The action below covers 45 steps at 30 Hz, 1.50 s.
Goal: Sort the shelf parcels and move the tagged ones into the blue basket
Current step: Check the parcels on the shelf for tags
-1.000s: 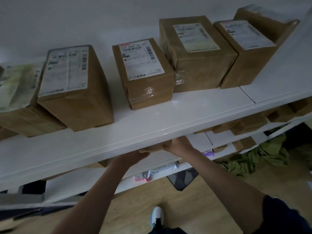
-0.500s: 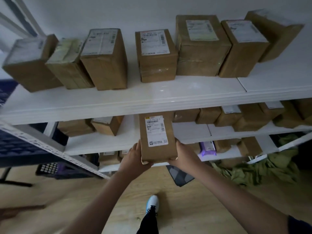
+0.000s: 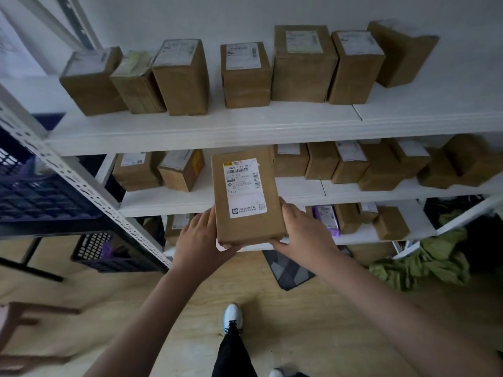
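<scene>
I hold a brown cardboard parcel [image 3: 246,197] with a white shipping label facing up, in front of the middle shelf. My left hand [image 3: 200,240] grips its lower left edge and my right hand [image 3: 304,231] grips its lower right edge. A white shelf unit [image 3: 206,129] carries several brown parcels [image 3: 246,74] on the top board, and more sit on the two boards below. A blue slatted basket [image 3: 35,191] stands at the far left beyond the shelf upright, and another dark basket [image 3: 109,251] sits lower on the floor.
The perforated shelf upright [image 3: 81,183] runs diagonally between the parcel and the baskets. Green cloth [image 3: 424,262] lies on the wooden floor at the right, beside a patterned mat [image 3: 288,268]. A brown stool [image 3: 24,330] is at the lower left. My shoe [image 3: 232,317] is below.
Both hands have drawn the parcel out from under the top shelf and toward me. The view has pulled back, showing the lower shelves and the baskets.
</scene>
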{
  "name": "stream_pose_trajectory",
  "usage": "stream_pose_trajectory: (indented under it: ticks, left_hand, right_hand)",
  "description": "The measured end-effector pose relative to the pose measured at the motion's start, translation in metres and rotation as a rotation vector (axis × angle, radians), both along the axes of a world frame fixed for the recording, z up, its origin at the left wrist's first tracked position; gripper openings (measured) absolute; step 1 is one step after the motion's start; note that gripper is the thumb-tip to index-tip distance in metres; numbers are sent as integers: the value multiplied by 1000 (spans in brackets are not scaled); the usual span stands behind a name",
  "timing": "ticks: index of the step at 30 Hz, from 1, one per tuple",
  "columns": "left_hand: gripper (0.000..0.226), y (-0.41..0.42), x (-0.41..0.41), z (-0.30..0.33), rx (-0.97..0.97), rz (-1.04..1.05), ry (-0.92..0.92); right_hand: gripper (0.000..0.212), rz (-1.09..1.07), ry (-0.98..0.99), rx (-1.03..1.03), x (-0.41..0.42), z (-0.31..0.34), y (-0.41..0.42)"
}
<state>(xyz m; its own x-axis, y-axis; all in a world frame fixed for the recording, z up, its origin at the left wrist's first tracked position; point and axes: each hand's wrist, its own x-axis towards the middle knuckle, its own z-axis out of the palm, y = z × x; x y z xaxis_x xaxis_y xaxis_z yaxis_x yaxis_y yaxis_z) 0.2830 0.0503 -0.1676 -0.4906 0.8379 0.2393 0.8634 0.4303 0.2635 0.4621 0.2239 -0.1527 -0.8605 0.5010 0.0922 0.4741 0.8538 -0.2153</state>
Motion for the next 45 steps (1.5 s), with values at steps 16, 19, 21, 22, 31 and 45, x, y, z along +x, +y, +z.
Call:
stream_pose_trajectory:
  ticks: [16,19,21,22,31,45]
  left_hand:
    - [97,43,-107,-60,-259,-47,-117]
    - [94,57,-137,-71,-300,-80,-136]
    - [90,67,-156,-76,-304,-88,-125]
    - [88,71,-164,-78,-301,-86,-132]
    - [70,106,-200,-85,-370,88,-316]
    - [33,126,-79,-102,-447,267,-443]
  right_hand:
    - [97,-87,-108,-190,-98,-52,31]
    - [94,-121,-129,-247,-129,-62,40]
    - [92,-145,-140,-266,-147,-67,46]
    - [91,-157,-139,-276,-155,-70,49]
    - [76,-214,-123,-385,-213,-81,79]
    - [72,-213,-155,-380,-75,-72,184]
